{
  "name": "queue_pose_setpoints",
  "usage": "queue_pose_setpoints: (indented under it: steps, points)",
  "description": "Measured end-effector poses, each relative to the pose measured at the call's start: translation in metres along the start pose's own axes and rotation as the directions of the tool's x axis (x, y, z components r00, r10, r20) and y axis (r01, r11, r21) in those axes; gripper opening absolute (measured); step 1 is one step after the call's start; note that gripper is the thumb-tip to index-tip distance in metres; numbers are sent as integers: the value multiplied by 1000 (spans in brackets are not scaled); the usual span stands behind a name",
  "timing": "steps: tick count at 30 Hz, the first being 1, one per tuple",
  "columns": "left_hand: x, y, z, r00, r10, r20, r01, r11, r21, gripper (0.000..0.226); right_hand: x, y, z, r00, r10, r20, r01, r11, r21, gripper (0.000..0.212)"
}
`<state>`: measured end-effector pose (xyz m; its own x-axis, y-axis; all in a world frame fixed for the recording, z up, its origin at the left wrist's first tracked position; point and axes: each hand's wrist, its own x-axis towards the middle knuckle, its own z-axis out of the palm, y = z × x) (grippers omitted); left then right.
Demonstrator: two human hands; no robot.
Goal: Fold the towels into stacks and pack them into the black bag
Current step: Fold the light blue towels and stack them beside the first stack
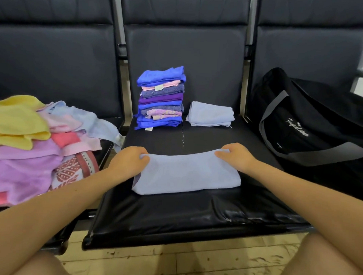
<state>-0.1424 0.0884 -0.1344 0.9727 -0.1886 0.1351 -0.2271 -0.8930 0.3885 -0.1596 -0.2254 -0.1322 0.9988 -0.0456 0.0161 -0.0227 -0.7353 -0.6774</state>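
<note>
A light blue towel (187, 174) lies folded into a long strip on the middle black seat (173, 215). My left hand (128, 160) pinches its far left corner and my right hand (236, 156) pinches its far right corner. Behind it stands a tall stack of folded blue, purple and pink towels (161, 97). Beside the stack, to the right, lies one folded light blue towel (210, 114). A heap of unfolded yellow, pink, lilac and patterned towels (38, 144) covers the left seat. The black bag (312, 125) with grey straps sits on the right seat.
Dark padded seat backs (183, 55) rise behind all three seats. Metal frame bars (122, 49) separate the seats. A loose thread (183, 133) hangs from the stack onto the seat. Worn wooden floor (192, 263) shows below, with my knees at the bottom corners.
</note>
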Motion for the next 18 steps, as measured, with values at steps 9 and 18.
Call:
queue_pose_setpoints:
  steps: [9, 18]
  points:
    - [29, -8, 21, 995, 9, -97, 12, 976, 218, 28, 30, 10, 27, 998, 68, -8, -67, 947, -315, 28]
    - [13, 18, 38, 969, 242, -39, -224, 941, 254, 35, 21, 6, 8, 920, 346, 185, -275, 905, -325, 43]
